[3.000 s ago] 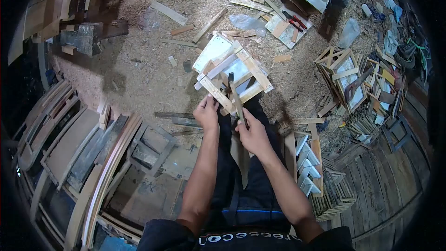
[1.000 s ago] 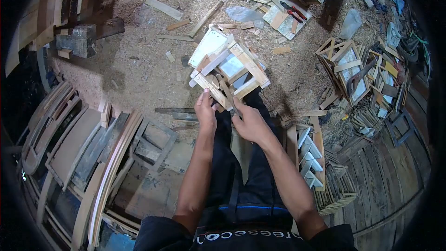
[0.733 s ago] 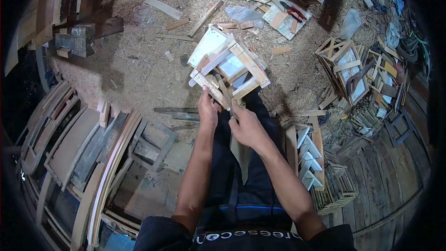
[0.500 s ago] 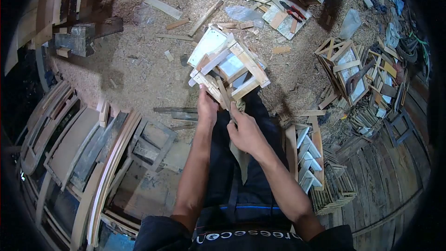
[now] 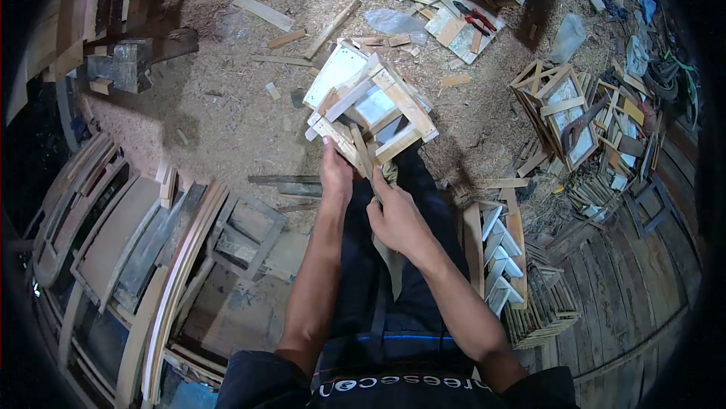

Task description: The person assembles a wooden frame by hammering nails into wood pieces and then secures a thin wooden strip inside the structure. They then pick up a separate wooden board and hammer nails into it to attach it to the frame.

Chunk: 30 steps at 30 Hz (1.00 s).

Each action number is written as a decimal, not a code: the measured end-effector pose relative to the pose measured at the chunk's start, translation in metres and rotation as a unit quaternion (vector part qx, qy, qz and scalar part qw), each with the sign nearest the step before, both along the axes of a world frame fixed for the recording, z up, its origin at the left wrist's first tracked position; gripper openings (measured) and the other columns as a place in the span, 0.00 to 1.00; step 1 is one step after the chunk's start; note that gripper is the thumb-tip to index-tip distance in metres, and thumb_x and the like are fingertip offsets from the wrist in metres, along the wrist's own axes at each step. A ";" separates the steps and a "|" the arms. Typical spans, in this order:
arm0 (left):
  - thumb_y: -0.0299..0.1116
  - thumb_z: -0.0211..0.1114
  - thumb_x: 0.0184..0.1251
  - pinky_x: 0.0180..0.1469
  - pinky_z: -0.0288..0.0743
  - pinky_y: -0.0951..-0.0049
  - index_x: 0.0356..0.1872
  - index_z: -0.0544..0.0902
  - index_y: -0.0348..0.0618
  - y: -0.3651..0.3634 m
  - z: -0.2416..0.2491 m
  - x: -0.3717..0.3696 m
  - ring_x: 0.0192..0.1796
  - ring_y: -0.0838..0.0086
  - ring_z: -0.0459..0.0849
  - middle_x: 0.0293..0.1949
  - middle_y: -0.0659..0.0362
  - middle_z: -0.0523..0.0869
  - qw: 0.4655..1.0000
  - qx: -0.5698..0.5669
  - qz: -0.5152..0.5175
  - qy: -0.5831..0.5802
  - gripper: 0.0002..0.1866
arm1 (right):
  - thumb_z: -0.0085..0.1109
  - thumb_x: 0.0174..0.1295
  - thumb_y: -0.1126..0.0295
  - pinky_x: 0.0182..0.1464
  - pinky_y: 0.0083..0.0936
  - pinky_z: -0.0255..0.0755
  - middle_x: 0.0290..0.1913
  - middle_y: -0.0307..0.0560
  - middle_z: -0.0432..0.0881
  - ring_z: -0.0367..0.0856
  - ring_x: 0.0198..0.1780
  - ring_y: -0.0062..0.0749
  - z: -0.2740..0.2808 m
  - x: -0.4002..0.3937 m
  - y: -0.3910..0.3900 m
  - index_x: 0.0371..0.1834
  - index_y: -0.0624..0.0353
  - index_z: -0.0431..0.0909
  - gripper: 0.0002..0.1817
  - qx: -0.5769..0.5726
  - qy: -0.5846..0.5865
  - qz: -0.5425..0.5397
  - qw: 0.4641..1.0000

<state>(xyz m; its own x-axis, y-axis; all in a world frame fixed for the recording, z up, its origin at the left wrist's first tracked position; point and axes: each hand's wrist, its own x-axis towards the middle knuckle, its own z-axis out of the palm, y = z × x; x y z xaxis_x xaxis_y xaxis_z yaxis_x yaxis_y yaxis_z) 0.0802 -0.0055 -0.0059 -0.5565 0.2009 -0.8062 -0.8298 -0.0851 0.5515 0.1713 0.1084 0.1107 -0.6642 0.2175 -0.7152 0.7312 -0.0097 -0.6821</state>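
Observation:
A small wooden frame [image 5: 408, 99] with pale slats and a white panel on its far left side stands tilted in front of my knees. My left hand [image 5: 335, 174] is closed on its near left edge, thumb on top of the slat. In my right hand [image 5: 397, 216] is what looks like a hammer, gripped by its wooden handle [image 5: 361, 148]. The handle slants up and left into the frame's opening; its dark head is mostly hidden there. A grey pointed strip [image 5: 389, 267] lies below my right hand, over my dark trousers.
Wood offcuts [image 5: 333, 29] and sawdust cover the floor ahead. Red-handled pliers [image 5: 478, 19] rest on a board. At right are a handsaw [image 5: 578, 130] and a wooden assembly [image 5: 556, 106]. A white-slatted piece [image 5: 501, 254] stands near my right leg; stacked panels [image 5: 121, 227] fill the left.
Almost nothing differs. My right hand and the tool have shifted very slightly left, along with a slight shift of the whole view; both hands keep their hold.

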 end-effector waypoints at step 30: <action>0.61 0.44 0.78 0.42 0.74 0.68 0.54 0.79 0.33 -0.017 -0.022 0.007 0.40 0.70 0.82 0.43 0.52 0.85 0.993 -0.115 -0.027 0.023 0.35 | 0.53 0.61 0.75 0.49 0.45 0.74 0.40 0.71 0.80 0.80 0.45 0.65 -0.013 0.003 -0.003 0.69 0.76 0.62 0.31 0.000 0.006 -0.007 1.000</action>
